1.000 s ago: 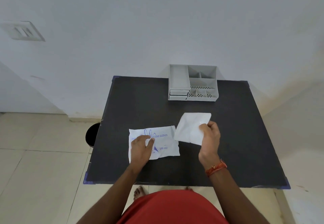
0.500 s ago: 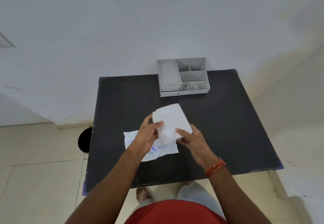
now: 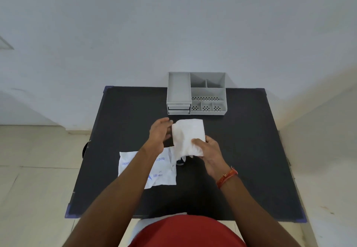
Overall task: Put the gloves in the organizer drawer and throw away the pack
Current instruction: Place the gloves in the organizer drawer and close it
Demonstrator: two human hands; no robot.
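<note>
My right hand point(image 3: 209, 151) is gripping the lower end of the gloves point(image 3: 188, 136), thumb on top and fingers closed around the folded white stack, holding it up above the table point(image 3: 241, 150). A few loose edges are hanging from the bottom of the stack, just under my thumb. My left hand point(image 3: 160, 135) is reaching in beside the stack's left edge with the fingers loosely spread; from this angle I cannot tell whether its fingertips are touching the gloves or only coming close. A red band point(image 3: 227, 176) is sitting on my right wrist.

The pack point(image 3: 164, 173) is lying flat on the black table below my left forearm, which is crossing over it and hiding its middle; blue print is showing on the white plastic, and its right edge looks torn open.

Further out, the organizer point(image 3: 197, 94) is standing at the table's far edge against the wall, well apart from my hands. Its two small drawers point(image 3: 178, 109) at the left front are sitting pushed in. A dark round bin point(image 3: 85, 149) is peeking out past the table's left side, on the floor.
</note>
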